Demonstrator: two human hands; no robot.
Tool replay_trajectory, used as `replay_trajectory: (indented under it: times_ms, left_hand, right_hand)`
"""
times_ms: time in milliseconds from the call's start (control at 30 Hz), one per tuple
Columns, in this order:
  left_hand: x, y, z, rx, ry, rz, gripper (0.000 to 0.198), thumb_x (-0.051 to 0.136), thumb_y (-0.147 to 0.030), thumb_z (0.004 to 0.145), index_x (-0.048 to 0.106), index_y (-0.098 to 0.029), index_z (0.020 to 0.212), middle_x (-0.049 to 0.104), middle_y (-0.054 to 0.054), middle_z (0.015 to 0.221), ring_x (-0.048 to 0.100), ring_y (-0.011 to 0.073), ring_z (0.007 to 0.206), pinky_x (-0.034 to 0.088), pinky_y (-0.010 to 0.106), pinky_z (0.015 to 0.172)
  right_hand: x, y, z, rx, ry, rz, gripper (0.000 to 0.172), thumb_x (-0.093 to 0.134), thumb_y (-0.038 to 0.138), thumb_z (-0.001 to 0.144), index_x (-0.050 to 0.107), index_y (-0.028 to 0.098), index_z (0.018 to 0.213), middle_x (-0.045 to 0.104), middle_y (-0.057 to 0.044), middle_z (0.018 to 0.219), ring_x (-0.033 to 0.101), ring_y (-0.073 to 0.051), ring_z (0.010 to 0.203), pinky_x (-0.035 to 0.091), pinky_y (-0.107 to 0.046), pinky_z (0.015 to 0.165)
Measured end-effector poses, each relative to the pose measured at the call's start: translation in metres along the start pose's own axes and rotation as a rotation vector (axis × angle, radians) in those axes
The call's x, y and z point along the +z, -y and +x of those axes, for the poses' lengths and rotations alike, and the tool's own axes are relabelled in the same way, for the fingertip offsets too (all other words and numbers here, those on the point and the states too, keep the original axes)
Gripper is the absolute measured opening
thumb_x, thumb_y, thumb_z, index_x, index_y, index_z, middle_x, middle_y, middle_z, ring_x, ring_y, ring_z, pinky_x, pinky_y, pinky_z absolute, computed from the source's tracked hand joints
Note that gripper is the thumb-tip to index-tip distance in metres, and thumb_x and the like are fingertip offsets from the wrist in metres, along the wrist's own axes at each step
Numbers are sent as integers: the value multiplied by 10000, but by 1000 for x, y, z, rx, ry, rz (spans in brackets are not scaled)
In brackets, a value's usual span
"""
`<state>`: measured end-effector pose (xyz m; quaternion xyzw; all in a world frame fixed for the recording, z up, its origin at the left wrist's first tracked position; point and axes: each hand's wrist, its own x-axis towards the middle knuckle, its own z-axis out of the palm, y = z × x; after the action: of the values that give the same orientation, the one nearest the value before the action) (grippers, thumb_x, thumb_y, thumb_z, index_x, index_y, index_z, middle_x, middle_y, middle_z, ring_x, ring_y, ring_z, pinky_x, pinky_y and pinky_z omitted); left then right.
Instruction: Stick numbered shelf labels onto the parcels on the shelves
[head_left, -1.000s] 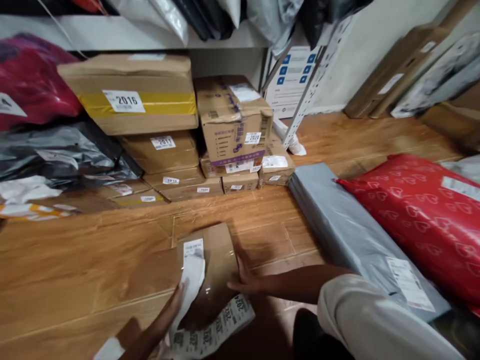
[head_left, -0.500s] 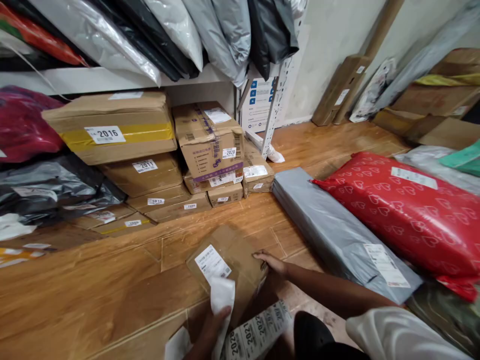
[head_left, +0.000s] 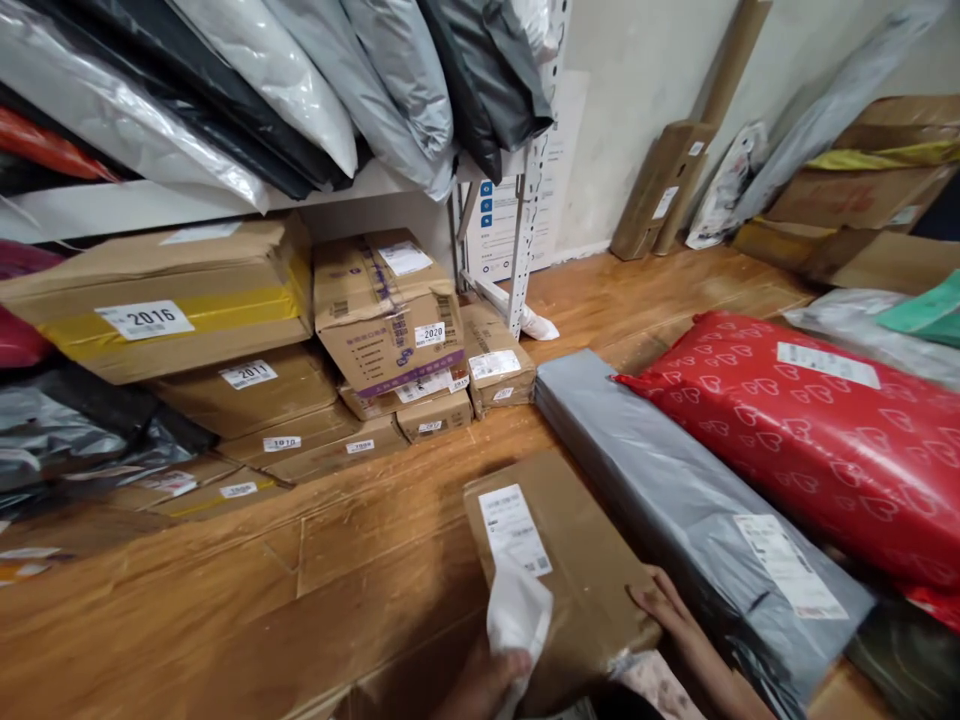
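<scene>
A flat brown cardboard parcel (head_left: 577, 560) with a white shipping label (head_left: 514, 530) lies on the wooden floor in front of me. My left hand (head_left: 484, 685) is at the bottom edge, fingers pinched on a white strip of paper (head_left: 517, 615) that rises over the parcel. My right hand (head_left: 664, 605) rests on the parcel's right edge, fingers curled against it, beside a long grey plastic package (head_left: 675, 490). Both hands are partly cut off by the frame.
Numbered cardboard boxes (head_left: 382, 320) are stacked under a white shelf (head_left: 172, 200) loaded with plastic mailer bags (head_left: 315, 90). A red heart-patterned package (head_left: 817, 430) lies right of the grey one. More boxes and long cartons (head_left: 660, 185) lean on the far wall.
The view has tilted up and swung left. The brown parcel has shifted right toward the grey package, and the strip of numbered labels has dropped out of view.
</scene>
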<state>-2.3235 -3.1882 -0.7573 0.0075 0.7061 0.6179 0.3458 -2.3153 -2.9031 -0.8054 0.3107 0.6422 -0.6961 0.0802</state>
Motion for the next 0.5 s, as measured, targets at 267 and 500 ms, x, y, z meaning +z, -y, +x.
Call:
replay_trajectory:
  times_ms: [267,500]
  left_hand:
    - [-23,-98,21,184,-46,-251,889,787,-568,597,500,-148,1326,606,154,1283,545,364,1203,451,445,1011]
    - [-117,-251,-3,336,-586,-121,649,768,-536,625,631,-87,1073,696,98,901,672,244,816,533,319,700]
  right_hand:
    - [10,105,3,-201,72,258,499,609,474,690,496,328,1154,651,-108,1119,678,-302,882,534,-393,648]
    - [127,290,15,-578,247,245,587,451,522,806,432,206,1300,620,-92,1194,646,-254,1015,545,-385,844]
